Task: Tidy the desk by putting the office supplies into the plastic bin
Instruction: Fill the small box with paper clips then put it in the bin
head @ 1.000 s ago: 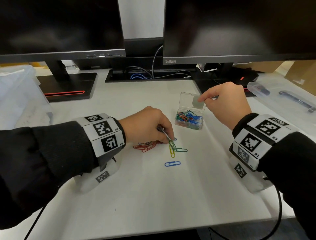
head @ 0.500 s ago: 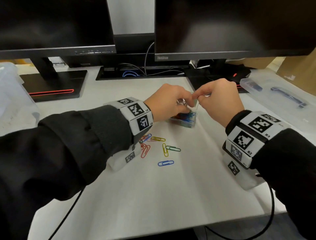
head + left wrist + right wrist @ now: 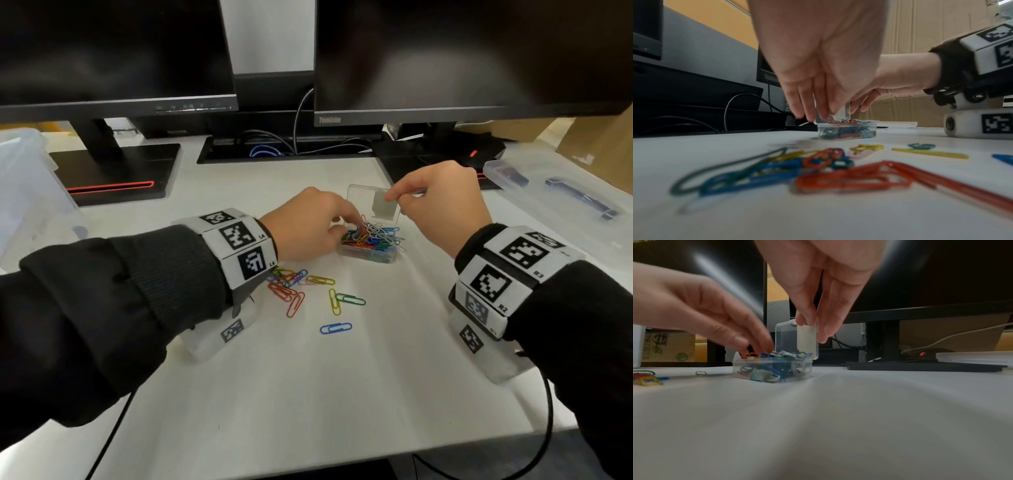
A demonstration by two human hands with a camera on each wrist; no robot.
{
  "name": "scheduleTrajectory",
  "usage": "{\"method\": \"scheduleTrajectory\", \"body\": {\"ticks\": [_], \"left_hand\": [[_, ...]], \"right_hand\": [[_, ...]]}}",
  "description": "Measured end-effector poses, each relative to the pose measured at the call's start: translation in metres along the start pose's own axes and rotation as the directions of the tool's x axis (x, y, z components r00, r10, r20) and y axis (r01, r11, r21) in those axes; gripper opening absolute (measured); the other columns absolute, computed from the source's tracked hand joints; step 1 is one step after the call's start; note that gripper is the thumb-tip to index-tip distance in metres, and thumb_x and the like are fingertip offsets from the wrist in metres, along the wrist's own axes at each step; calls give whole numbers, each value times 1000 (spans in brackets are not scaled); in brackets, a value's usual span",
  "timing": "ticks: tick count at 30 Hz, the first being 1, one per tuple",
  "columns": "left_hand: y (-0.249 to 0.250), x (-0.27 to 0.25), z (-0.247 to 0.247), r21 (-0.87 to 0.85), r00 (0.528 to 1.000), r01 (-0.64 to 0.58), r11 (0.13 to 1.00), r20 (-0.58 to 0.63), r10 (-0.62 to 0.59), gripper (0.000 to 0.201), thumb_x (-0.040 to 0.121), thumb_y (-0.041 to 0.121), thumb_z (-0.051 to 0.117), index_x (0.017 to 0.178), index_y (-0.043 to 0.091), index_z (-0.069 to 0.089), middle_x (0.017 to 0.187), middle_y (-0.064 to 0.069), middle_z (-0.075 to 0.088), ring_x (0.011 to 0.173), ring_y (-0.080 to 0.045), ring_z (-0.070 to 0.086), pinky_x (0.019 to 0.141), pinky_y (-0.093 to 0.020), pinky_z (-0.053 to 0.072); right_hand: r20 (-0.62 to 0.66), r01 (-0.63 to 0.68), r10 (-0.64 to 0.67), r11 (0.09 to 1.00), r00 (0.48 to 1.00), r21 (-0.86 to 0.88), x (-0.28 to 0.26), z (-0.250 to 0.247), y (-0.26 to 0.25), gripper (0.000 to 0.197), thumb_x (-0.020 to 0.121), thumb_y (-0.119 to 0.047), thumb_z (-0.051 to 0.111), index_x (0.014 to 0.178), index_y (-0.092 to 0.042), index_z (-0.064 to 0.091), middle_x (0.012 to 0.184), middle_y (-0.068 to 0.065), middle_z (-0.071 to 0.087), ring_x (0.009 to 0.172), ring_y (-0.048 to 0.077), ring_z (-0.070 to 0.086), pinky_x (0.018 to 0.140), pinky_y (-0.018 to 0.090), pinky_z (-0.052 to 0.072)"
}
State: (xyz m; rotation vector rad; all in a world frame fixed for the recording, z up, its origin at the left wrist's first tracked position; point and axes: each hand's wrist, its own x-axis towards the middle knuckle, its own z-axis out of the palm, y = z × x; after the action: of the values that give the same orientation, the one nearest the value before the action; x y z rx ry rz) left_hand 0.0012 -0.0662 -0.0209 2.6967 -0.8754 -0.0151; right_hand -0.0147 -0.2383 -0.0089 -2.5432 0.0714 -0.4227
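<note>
On a white desk (image 3: pixel 308 394), a left hand (image 3: pixel 305 224) reaches fingers-down, loosely extended, into a clear paper-clip box (image 3: pixel 370 255), while the right hand (image 3: pixel 442 202) pinches its upright lid (image 3: pixel 373 204). Loose coloured paper clips (image 3: pixel 308 294) lie just beside the box.

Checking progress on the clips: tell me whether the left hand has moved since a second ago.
Yes. The left hand went from the loose paper clips up the desk to the clip box, fingers now at its heap.
</note>
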Motion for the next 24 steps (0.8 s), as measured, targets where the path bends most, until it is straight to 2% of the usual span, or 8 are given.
{"method": "scheduleTrajectory", "body": {"ticks": [3, 6, 8, 10, 13, 17, 21, 24], "left_hand": [[4, 2, -1, -22, 990, -94, 995, -104, 91, 29, 93, 19, 50, 119, 22, 62, 120, 3, 62, 102, -10, 52, 88, -19, 37], [17, 6, 5, -57, 969, -247, 967, 8, 248, 32, 89, 28, 58, 121, 22, 60, 121, 3, 61, 111, -13, 53, 98, -24, 38], [23, 10, 10, -28, 956, -276, 961, 99, 277, 37, 88, 33, 60, 123, 24, 58, 124, 3, 57, 116, -13, 48, 101, -27, 37], [25, 16, 13, 10, 957, -257, 966, 139, 253, 36, 87, 36, 60, 121, 24, 59, 124, 0, 54, 117, -14, 46, 101, -28, 37], [24, 21, 13, 22, 972, -213, 977, 107, 210, 28, 86, 30, 62, 113, 20, 63, 116, -2, 56, 110, -16, 49, 96, -30, 41], [23, 22, 11, -19, 990, -140, 990, -6, 140, 18, 89, 20, 59, 103, 13, 68, 106, -2, 65, 99, -15, 57, 83, -20, 41], [19, 25, 7, -54, 989, -72, 996, -136, 64, 21, 90, 20, 56, 104, 14, 70, 106, -5, 67, 97, -18, 59, 85, -26, 45], [16, 27, 9, -18, 999, -16, 1000, -46, 15, 25, 92, 21, 53, 110, 16, 70, 112, -5, 66, 102, -19, 58, 86, -25, 43]], "right_hand": [[8, 7, -7, 1000, 1000, 10, 1, 1, 0, 27, 89, -7, 51, 94, -20, 74, 110, 5, 68, 102, 20, 61, 87, 26, 45], [7, 21, -21, 999, 1000, 29, 0, 1, 1, 25, 87, -7, 53, 91, -19, 74, 104, 4, 70, 100, 18, 62, 83, 21, 43], [0, 24, -24, 999, 1000, 38, -1, 0, 1, 24, 86, -7, 54, 90, -19, 74, 102, 3, 70, 98, 16, 63, 84, 21, 44], [-9, 27, -27, 999, 1000, 41, -1, 0, 2, 24, 86, -7, 55, 89, -19, 75, 101, 2, 71, 98, 15, 62, 85, 22, 44], [-15, 28, -28, 998, 1000, 55, -1, 1, 2, 23, 86, -7, 55, 88, -20, 75, 99, 2, 71, 97, 15, 62, 85, 22, 44], [-9, 32, -32, 998, 999, 54, -1, 2, 2, 23, 86, -6, 55, 89, -19, 75, 98, 2, 71, 97, 15, 63, 84, 21, 43], [-16, 36, -35, 998, 999, 44, 0, 2, 3, 25, 86, -7, 54, 89, -20, 75, 99, 3, 71, 98, 17, 62, 83, 22, 44], [-13, 37, -36, 999, 999, 40, -1, 4, 3, 25, 87, -7, 54, 90, -20, 75, 101, 3, 70, 99, 17, 62, 84, 22, 44]]}}
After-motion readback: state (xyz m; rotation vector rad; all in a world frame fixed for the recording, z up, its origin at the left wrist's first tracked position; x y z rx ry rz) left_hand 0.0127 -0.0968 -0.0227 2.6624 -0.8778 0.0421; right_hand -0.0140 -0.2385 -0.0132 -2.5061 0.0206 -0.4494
